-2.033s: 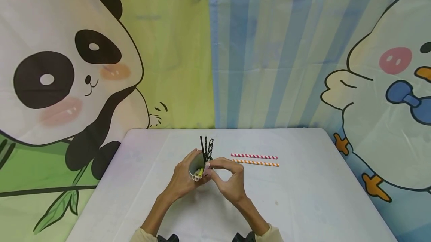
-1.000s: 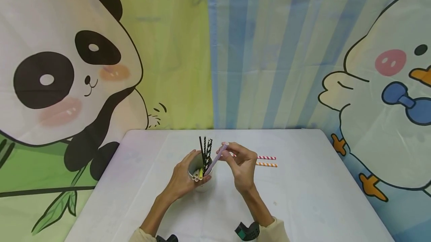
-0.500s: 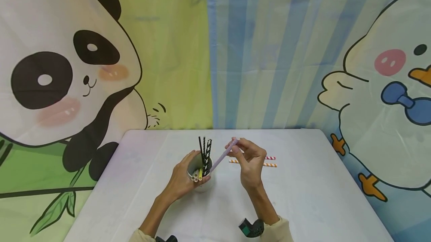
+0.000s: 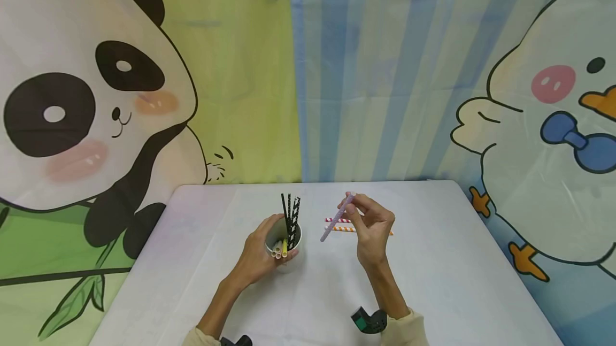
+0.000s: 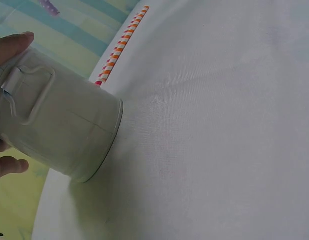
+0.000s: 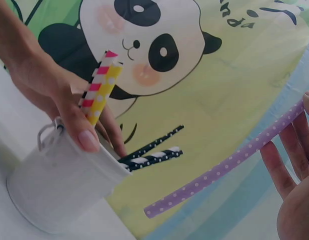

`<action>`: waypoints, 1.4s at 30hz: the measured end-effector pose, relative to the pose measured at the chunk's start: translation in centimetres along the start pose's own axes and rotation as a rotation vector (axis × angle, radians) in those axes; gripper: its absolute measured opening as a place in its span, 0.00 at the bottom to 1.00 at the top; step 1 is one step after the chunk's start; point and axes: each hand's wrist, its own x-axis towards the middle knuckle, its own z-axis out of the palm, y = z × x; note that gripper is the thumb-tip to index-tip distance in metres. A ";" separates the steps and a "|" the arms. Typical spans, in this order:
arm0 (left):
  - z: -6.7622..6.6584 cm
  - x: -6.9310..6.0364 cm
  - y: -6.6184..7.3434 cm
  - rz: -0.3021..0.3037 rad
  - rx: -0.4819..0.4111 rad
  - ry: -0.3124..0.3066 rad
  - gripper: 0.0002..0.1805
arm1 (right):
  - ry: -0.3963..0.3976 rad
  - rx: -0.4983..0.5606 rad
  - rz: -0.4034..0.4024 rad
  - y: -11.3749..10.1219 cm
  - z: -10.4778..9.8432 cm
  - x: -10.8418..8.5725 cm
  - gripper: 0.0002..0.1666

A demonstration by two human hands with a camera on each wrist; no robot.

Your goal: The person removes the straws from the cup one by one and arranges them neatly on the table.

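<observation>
My left hand [image 4: 259,254] grips a white metal bucket [image 5: 64,115] round its rim, with a small wire handle on its side. In the bucket stand several straws: black ones with white patterns [image 4: 293,223] at the back, and a yellow dotted one [image 6: 101,97] beside a pink-striped one [image 6: 91,90] at the front. To the right of the bucket, my right hand [image 4: 374,228] pinches a purple straw with white dots [image 6: 209,176] near its upper end. The straw hangs slanted in the air, apart from the bucket. Its lower end points toward the bucket.
Behind and below my right hand, a red-striped straw [image 4: 331,220] and an orange-striped straw [image 5: 123,45] lie side by side on the white table [image 4: 433,260]. A cloth backdrop with a panda [image 4: 48,116] and a bird [image 4: 553,175] hangs behind the table.
My right hand has drawn the purple straw up out of the bucket and carried it to the right. The left hand keeps its grip on the bucket. The view has shifted slightly.
</observation>
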 end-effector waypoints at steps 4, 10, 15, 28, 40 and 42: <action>-0.1 0.0 0.1 -0.009 -0.009 -0.005 0.49 | 0.004 -0.022 -0.015 0.2 -0.9 0.0 0.12; 0.0 0.0 0.1 -0.015 -0.031 -0.007 0.50 | 0.036 -0.067 -0.014 0.1 -2.0 -0.1 0.10; 0.0 0.0 0.0 -0.018 -0.044 -0.012 0.50 | 0.041 -0.076 -0.029 0.2 -2.7 -0.2 0.10; 0.1 0.0 -0.1 -0.022 -0.053 -0.011 0.50 | 0.050 -0.316 -0.051 -0.4 -4.8 -0.3 0.12; 0.2 0.0 -0.2 -0.011 -0.051 -0.003 0.50 | -0.065 -0.677 -0.083 -0.6 -6.3 -0.6 0.17; 0.2 -0.1 -0.2 -0.011 -0.052 -0.003 0.50 | -0.081 -0.727 -0.087 -0.4 -6.5 -0.8 0.17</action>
